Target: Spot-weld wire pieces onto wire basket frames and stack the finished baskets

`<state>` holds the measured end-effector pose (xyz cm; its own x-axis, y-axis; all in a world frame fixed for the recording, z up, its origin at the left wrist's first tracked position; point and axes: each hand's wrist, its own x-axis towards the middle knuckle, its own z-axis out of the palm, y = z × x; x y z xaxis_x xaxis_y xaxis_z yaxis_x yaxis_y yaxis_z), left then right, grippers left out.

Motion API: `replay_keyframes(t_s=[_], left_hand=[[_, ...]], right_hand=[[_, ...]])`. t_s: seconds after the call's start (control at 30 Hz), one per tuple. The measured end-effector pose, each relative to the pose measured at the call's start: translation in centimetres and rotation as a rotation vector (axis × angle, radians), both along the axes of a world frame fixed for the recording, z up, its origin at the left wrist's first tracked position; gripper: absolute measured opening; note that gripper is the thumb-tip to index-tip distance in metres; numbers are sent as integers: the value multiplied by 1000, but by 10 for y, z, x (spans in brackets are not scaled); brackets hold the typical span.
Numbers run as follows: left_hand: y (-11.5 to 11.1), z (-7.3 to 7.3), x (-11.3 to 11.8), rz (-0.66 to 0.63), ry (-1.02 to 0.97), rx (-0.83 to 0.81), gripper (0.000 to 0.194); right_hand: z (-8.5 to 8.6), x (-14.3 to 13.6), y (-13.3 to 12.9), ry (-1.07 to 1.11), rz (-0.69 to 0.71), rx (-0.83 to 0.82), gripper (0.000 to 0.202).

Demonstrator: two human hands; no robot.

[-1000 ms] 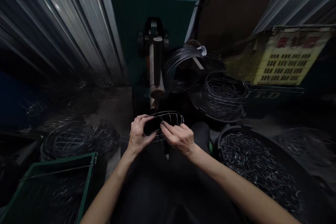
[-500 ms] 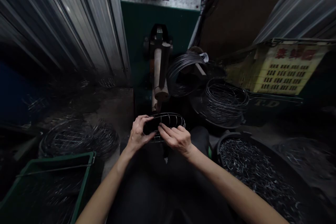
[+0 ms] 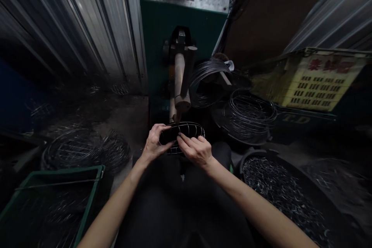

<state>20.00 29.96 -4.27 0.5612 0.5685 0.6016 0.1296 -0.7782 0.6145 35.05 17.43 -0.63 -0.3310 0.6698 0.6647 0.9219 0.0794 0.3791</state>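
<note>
A round wire basket [image 3: 188, 124] of thin metal rings and short cross wires is held just below the electrodes [image 3: 182, 102] of a green welding machine. My left hand [image 3: 153, 141] grips its left side, thumb and fingers closed around the rim. My right hand [image 3: 196, 149] is at the basket's front right, its fingers curled and index finger pointing into the ring. Whether a small wire piece sits between those fingertips is too dark to tell. The basket's upper rim is at, or very near, the lower electrode tip.
On the right stand a dark tub of short metal pieces [image 3: 279, 190], a basin with wire rings [image 3: 252, 112] and a yellow crate [image 3: 316, 81]. Wire hoops hang beside the machine [image 3: 209, 71]. At left are a green crate [image 3: 100, 174] and piled wire rings [image 3: 72, 149].
The view has shifted slightly, so the machine appears a little further right. Both hands keep their hold on the wire basket, which has risen slightly toward the electrodes.
</note>
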Motion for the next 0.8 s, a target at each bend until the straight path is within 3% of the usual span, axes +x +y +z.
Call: replay_keyframes(t_s=[0.37, 0.63, 0.8], left_hand=[[5, -4, 3, -2, 13, -18, 45], [3, -5, 7, 18, 36, 13, 46], [0, -4, 5, 30, 29, 6, 45]], right_hand=[[-3, 0, 2, 47, -6, -89, 20], [-5, 0, 3, -3, -65, 21, 16], [-4, 4, 0, 176, -7, -81, 19]])
